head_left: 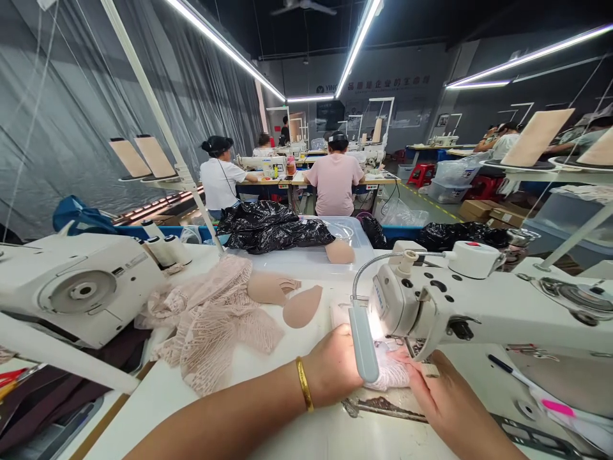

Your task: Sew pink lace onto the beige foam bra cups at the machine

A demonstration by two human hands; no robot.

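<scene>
A piece of pale pink lace fabric (390, 378) lies under the head of the white sewing machine (397, 300), lit by a lamp. My left hand (335, 367), with a gold bangle at the wrist, is curled at the left edge of this fabric. The grey lamp bar (364, 348) covers its fingertips. From the right, my right hand (443, 390) grips the fabric beside the needle area, thumb and fingers closed on its edge. Left of my hands lie a heap of beige lace (215, 319) and several beige cup pads (302, 306).
A second sewing machine (81, 287) stands at the left, with white thread cones (163, 250) behind it. Black plastic bags (272, 227) lie on a clear plastic bin (354, 233) ahead. A pen (500, 364) is at the right. Several people sit at machines farther off.
</scene>
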